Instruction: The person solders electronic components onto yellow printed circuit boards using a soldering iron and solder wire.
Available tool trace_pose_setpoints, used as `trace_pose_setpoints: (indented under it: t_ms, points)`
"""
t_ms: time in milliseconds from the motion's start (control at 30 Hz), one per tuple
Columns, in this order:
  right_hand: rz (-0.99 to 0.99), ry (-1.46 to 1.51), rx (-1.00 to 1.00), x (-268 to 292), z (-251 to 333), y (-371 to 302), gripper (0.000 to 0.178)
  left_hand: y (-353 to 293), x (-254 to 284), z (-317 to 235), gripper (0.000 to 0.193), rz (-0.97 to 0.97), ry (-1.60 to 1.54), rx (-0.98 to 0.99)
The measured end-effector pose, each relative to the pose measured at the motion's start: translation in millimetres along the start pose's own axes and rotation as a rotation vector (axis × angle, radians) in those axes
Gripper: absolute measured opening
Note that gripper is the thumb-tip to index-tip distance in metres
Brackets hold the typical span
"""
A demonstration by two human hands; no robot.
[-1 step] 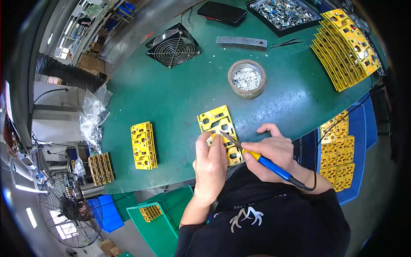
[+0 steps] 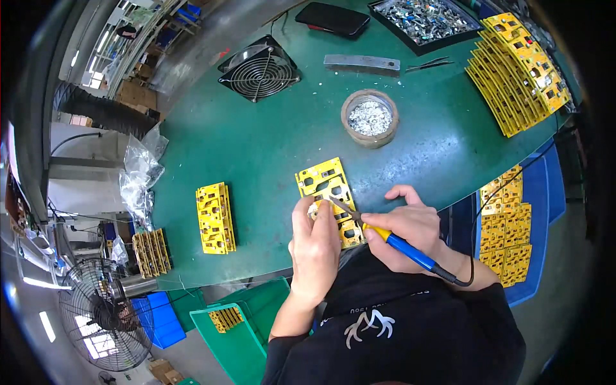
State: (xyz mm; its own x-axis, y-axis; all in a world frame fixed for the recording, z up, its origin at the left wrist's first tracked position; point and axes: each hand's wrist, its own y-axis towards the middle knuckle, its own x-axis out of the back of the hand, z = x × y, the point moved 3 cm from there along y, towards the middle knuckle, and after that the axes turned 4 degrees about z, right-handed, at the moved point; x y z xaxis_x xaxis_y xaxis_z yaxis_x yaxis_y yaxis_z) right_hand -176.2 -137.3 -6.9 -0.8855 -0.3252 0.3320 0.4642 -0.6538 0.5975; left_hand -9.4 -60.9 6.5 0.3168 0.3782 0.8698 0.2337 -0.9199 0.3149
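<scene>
A yellow circuit board [image 2: 324,172] with cut-out holes lies on the green table in front of me. My left hand [image 2: 314,247] is closed at the board's left edge, its fingertips gripping there; whether they also pinch a small part cannot be made out. In my right hand [image 2: 407,234] is a soldering iron [image 2: 410,250] with a blue and yellow handle. Its tip points up and left, at the middle of the board beside my left fingertips. A dark cable runs from the handle's end round to the right.
Beyond the board stands a round pot [image 2: 370,119] of silvery scraps. Stacked yellow boards [image 2: 216,218] stand to the left, and a larger stack [image 2: 516,74] at far right. A small fan [image 2: 260,70], a metal bar [image 2: 362,63], tweezers [image 2: 428,64] and a black parts tray [image 2: 427,48] lie farther back.
</scene>
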Motion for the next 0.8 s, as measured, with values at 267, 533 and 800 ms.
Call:
trace_pose_setpoints:
  t_ms: [267,533,800]
  points:
    - [0.023,-0.023,0.013,1,4,0,0.023,-2,5,1,0.029,0.131,0.066,0.006]
    - [0.000,-0.024,0.046,-1,4,-2,0.023,-6,3,1,0.033,0.163,0.114,0.030]
    - [-0.062,-0.066,0.035,15,0,3,0.023,-4,-2,0,0.036,0.113,0.130,0.032]
